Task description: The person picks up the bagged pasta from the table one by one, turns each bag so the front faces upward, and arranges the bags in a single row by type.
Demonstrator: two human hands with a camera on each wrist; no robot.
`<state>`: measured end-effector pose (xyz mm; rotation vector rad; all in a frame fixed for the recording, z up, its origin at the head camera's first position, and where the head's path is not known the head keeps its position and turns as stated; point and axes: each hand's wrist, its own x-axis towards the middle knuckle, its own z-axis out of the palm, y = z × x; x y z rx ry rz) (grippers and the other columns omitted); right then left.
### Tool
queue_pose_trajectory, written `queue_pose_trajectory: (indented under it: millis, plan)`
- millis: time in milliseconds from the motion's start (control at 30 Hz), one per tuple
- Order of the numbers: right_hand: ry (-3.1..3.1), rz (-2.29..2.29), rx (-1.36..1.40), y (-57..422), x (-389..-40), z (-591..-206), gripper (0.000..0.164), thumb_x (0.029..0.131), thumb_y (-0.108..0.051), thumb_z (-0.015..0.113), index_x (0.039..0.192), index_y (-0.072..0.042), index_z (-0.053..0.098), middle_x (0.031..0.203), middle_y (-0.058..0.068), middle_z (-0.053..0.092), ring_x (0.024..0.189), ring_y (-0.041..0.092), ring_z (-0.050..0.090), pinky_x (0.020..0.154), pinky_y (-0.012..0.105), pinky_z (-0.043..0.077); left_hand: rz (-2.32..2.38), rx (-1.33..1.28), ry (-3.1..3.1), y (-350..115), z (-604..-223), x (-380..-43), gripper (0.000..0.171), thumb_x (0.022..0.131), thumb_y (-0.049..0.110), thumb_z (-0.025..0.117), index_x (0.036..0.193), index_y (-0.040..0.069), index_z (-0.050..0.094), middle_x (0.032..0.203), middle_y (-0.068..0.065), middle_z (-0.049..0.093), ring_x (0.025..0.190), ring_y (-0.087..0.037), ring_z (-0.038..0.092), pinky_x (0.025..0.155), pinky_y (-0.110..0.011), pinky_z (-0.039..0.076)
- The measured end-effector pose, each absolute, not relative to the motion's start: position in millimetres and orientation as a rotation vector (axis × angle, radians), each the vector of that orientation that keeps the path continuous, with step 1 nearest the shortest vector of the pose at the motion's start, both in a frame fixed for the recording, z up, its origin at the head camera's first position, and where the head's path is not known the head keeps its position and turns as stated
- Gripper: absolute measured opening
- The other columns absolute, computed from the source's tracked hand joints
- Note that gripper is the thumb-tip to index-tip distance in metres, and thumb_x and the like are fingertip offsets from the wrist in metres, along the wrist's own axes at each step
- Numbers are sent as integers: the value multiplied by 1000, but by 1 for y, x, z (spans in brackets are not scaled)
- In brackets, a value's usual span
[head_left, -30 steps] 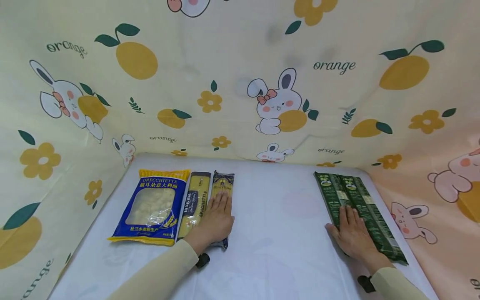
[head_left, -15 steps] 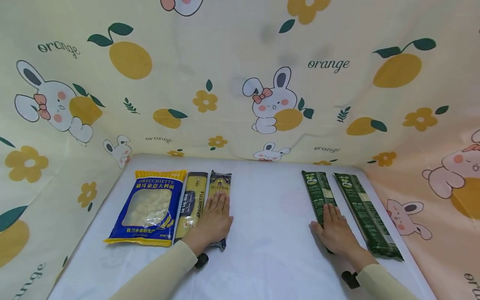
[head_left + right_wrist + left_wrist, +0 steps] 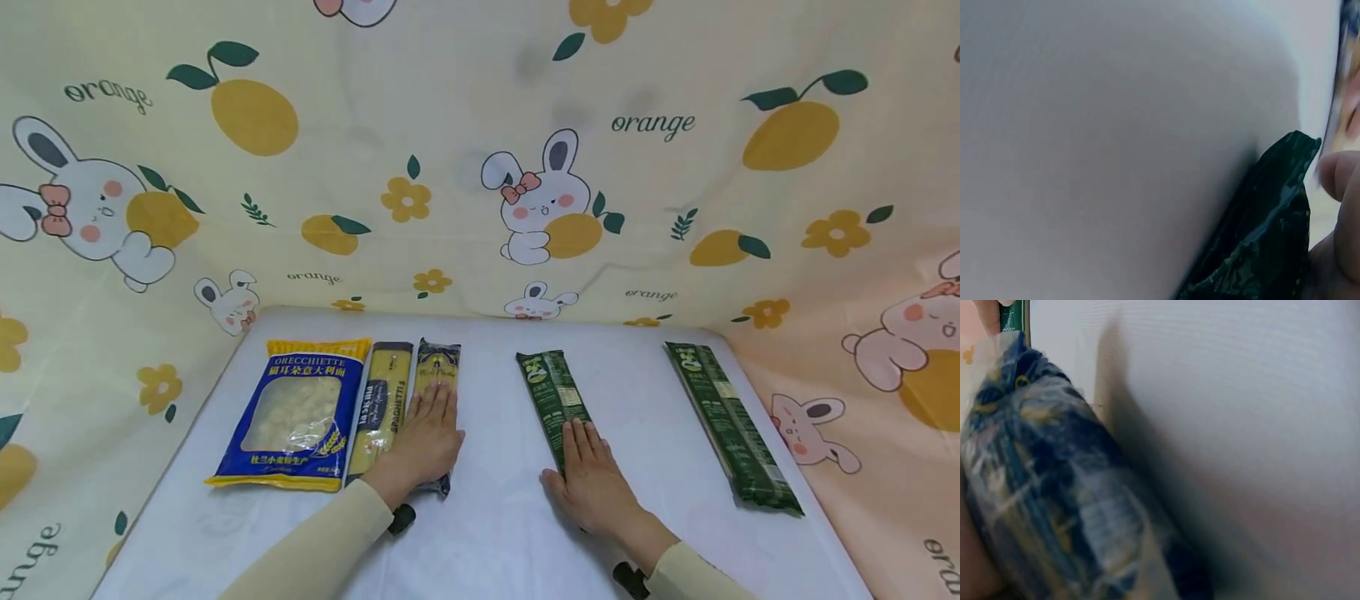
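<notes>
My left hand [image 3: 423,442] lies flat, fingers straight, on a narrow dark-ended pasta packet [image 3: 438,358]; its crinkled dark-blue end [image 3: 1066,469] fills the left side of the left wrist view. Beside it lie a yellow spaghetti packet [image 3: 390,371] and a blue-and-yellow orecchiette bag [image 3: 296,412]. My right hand [image 3: 596,487] rests with extended fingers on a long green packet [image 3: 551,392], covering its lower part. In the right wrist view, that packet's crumpled green end [image 3: 1266,231] shows next to the thumb. A second green packet [image 3: 731,425] lies apart at the right.
A white-covered table [image 3: 495,533] carries all the packets. Printed fabric with rabbits and oranges [image 3: 450,167] rises at the back and both sides. A dark camera piece [image 3: 630,579] sits at the right wrist, another [image 3: 402,519] at the left.
My right hand has slid one green packet left, away from the other, which stays at the right. The left hand stays on its packet. The head view has shifted slightly.
</notes>
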<state>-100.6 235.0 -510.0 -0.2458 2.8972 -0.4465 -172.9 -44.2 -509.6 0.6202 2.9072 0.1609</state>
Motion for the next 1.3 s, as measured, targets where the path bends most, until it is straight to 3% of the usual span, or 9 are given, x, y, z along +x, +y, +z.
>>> queue_pose_trajectory:
  millis: [200,367,467,633,833,967,1133,1200,1300]
  plan:
    - [2856,-567,-295,206,-88,-507,77,112,-39,49,163,10,18,171,33,12,161,50,5,125,68,14,168,619,2912,-44,-511,-173,71,113,37,45,165,-4,21,175,-23,12,164,-40,7,130,-58,13]
    - [2834,-700,-349,219,-88,-502,66,114,-33,47,161,9,29,170,31,21,160,49,13,125,66,19,160,616,2905,-41,-509,-173,71,113,37,45,166,-3,21,175,-23,11,164,-40,6,130,-58,13]
    - [2862,-614,-441,241,-87,-501,59,114,-30,48,160,4,37,168,28,30,159,47,22,125,63,24,168,623,2896,-40,-509,-173,71,113,37,44,166,-3,20,175,-23,11,164,-40,5,130,-58,12]
    - [2939,-343,-564,268,-85,-509,60,112,-40,49,160,-4,43,166,21,40,157,46,29,125,62,26,169,607,2887,-40,-508,-172,72,113,38,45,166,-3,20,175,-22,11,164,-39,5,130,-58,11]
    - [2983,-269,-554,252,-81,-519,61,112,-40,48,162,-5,40,167,18,40,158,41,28,126,63,22,79,575,2874,-41,-502,-175,75,111,43,48,165,-3,24,174,-23,15,164,-40,8,128,-64,10]
    - [3009,-262,-529,231,-77,-518,61,112,-40,48,160,-2,42,166,19,41,157,40,31,126,62,22,-11,529,2867,-36,-489,-185,72,109,45,54,160,-3,39,170,-23,30,161,-40,23,124,-71,15]
    - [3006,-259,-469,220,-74,-510,61,112,-40,48,159,-1,44,164,21,43,156,41,34,126,63,23,-91,530,2884,-19,-462,-213,33,105,31,62,124,7,75,132,-18,71,130,-40,61,117,-74,30]
    - [3011,-258,-443,221,-72,-506,60,112,-40,50,157,-2,47,163,20,46,155,41,36,124,65,24,-93,546,2883,-9,-454,-227,24,106,25,61,114,11,79,118,-15,75,119,-40,66,114,-73,35]
    - [3056,-237,-434,226,-67,-503,57,109,-40,57,152,-3,55,157,17,54,150,41,44,120,67,29,-53,583,2885,7,-449,-245,24,107,19,57,115,12,79,117,-14,75,119,-41,65,113,-70,39]
